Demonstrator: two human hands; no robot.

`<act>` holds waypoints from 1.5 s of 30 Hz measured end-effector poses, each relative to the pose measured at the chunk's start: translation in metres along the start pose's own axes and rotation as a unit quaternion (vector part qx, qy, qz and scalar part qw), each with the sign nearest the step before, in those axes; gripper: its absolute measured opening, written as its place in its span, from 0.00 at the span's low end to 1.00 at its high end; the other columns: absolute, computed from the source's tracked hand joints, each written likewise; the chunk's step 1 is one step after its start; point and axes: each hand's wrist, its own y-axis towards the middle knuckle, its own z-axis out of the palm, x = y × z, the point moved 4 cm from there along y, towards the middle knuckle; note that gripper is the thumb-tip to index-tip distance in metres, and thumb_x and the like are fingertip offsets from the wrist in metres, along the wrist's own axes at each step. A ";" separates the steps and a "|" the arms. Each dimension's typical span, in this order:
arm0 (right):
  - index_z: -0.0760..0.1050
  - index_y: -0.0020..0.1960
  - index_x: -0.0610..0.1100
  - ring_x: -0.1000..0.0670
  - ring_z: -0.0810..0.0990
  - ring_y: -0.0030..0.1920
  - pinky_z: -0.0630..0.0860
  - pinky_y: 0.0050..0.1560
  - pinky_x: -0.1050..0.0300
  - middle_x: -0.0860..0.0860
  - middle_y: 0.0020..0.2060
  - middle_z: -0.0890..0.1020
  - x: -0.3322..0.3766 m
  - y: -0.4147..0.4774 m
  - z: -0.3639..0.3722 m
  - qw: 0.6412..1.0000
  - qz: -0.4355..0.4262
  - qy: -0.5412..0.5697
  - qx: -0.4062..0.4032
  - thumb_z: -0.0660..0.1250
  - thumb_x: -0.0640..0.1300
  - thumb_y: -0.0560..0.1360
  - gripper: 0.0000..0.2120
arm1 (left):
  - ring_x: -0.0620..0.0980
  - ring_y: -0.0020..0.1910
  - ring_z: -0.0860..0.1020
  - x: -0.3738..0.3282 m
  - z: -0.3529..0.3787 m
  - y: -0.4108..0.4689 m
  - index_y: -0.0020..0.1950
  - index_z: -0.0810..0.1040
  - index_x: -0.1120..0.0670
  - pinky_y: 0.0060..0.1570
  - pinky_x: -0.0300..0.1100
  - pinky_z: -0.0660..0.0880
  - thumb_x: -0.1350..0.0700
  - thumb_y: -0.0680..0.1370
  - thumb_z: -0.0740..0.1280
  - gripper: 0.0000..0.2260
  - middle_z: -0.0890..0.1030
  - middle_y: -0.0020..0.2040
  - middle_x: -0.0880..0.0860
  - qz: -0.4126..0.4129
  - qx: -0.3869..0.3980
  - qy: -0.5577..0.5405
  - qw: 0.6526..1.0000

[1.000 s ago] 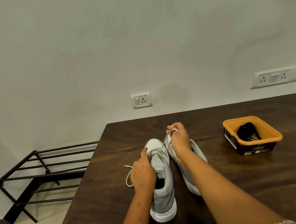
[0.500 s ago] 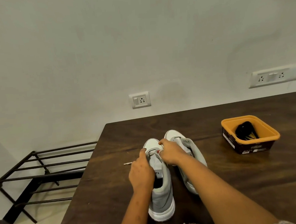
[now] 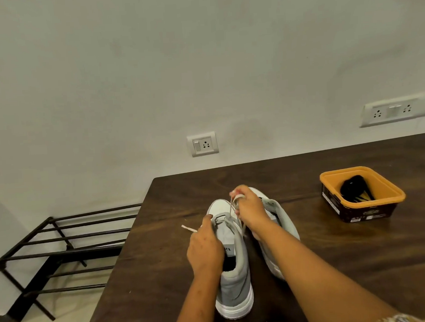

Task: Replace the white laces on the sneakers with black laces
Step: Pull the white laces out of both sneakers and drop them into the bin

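White flat lace (image 3: 233, 208) rises taut from the front eyelets of the nearer grey-and-white sneaker (image 3: 235, 279), up to the right hand (image 3: 249, 208), whose curled fingers pinch it above the toe. Sneaker's long axis: heel toward the person, toe away. Left hand (image 3: 205, 248) grips the tongue and collar, thumb by the eyelets. A loose lace end pokes out just left of it; whether it is pinched, cannot tell. The right hand is nearer the lace, so the pull likely runs up and toeward. Second sneaker (image 3: 279, 214) lies just beside, partly behind the right hand. Black laces (image 3: 352, 188) wait in an orange plastic tub (image 3: 393, 199), well apart on the dark wooden bench (image 3: 337, 265).
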 end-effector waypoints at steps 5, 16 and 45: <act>0.69 0.41 0.45 0.54 0.67 0.29 0.64 0.32 0.64 0.49 0.33 0.80 0.025 0.000 -0.015 0.972 0.013 0.233 -0.035 0.51 0.39 0.82 0.14 | 0.53 0.54 0.76 0.001 0.002 0.000 0.71 0.64 0.48 0.47 0.47 0.73 0.56 0.82 0.52 0.17 0.79 0.56 0.54 0.010 -0.003 0.011 1.000; 0.69 0.48 0.44 0.52 0.68 0.28 0.62 0.22 0.63 0.49 0.36 0.72 0.014 -0.005 -0.015 0.995 0.081 0.043 0.035 0.55 0.44 0.81 0.06 | 0.53 0.55 0.75 0.001 0.001 0.001 0.71 0.64 0.48 0.47 0.47 0.72 0.56 0.82 0.52 0.18 0.79 0.58 0.53 0.008 0.001 0.015 1.000; 0.62 0.29 0.45 0.54 0.60 0.23 0.62 0.24 0.63 0.52 0.22 0.63 0.033 -0.001 -0.020 0.946 -0.029 0.310 -0.095 0.68 0.40 0.76 0.21 | 0.51 0.58 0.74 0.004 0.000 0.003 0.70 0.69 0.50 0.53 0.45 0.72 0.56 0.80 0.59 0.17 0.78 0.60 0.52 0.021 -0.062 -0.052 0.996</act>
